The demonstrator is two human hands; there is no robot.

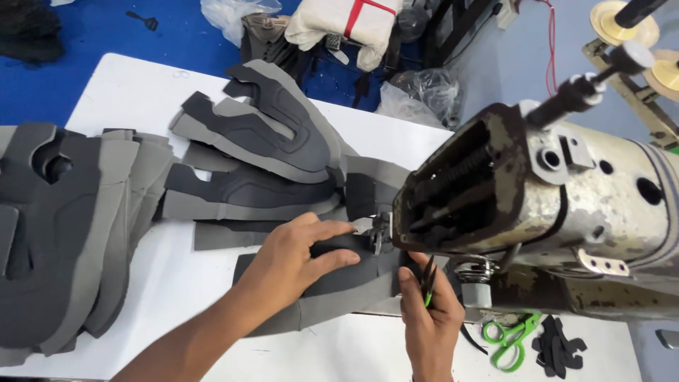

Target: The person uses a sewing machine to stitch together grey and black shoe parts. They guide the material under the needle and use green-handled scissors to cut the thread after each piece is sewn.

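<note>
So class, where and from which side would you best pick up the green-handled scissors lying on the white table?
Probably by the looped handles of the green-handled scissors, coming from above on the near side. They lie flat on the white table with the loops open and bare, while the blade end points back under the sewing machine.

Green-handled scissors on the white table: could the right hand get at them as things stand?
Probably yes. The green-handled scissors lie uncovered just beside the right hand, nothing between them, though that hand already grips a small green-and-black thread snipper.
</note>
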